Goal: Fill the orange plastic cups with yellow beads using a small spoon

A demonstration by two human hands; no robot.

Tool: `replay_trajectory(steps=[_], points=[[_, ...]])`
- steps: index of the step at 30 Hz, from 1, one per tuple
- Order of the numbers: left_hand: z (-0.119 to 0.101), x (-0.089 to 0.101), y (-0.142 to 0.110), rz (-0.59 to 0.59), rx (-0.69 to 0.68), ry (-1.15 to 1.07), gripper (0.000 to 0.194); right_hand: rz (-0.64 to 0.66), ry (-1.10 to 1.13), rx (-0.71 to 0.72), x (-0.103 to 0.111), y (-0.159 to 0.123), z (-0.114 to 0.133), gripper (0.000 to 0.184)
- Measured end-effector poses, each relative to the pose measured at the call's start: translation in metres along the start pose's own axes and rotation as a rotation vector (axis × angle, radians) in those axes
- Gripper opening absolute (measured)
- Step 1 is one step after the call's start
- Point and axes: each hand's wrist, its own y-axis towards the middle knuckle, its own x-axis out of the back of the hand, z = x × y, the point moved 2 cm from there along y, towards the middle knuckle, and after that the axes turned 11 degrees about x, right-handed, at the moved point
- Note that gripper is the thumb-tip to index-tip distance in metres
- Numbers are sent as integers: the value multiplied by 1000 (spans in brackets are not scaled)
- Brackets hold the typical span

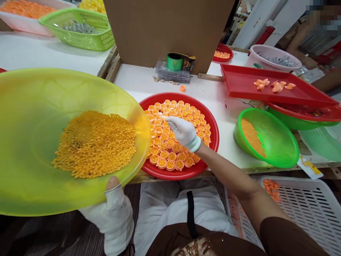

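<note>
White table [133, 79] ahead, left hand [117, 215] grips the yellow bowl [26, 142] — likely bendy, best held rimwise — right hand [184, 133] half-closed, contents unclear.

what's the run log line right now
left hand: grips yellow basin, orange beads | right hand: over round red tray, orange cups

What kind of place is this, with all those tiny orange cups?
It looks like a workshop or small factory. The round red tray is full of matching orange cups, the big yellow bowl holds lots of tiny yellow bits, and the right hand wears a white glove.
</note>
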Motion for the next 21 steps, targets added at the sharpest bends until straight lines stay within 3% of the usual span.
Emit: replay_trajectory(steps=[3, 6, 8, 11, 15, 21], points=[[0, -1, -1, 17, -36, -6, 80, 70, 132, -18, -21, 3, 28, 30], [2, -2, -2, 16, -77, 1, 83, 231, 199, -102, -54, 5, 51, 18], [6, -2, -1, 10, -83, -7, 88, 313, 314, -213, -72, 3, 62, 16], [13, 0, -1, -4, -72, -18, 93, 320, 611, -509, -85, -3, 71, 15], [19, 2, -1, -27, -23, -6, 93, 186, 878, -804, -76, -5, 68, 17], [14, 3, 1, -21, 3, -19, 93, 13, 968, -872, -41, 2, 43, 19]])
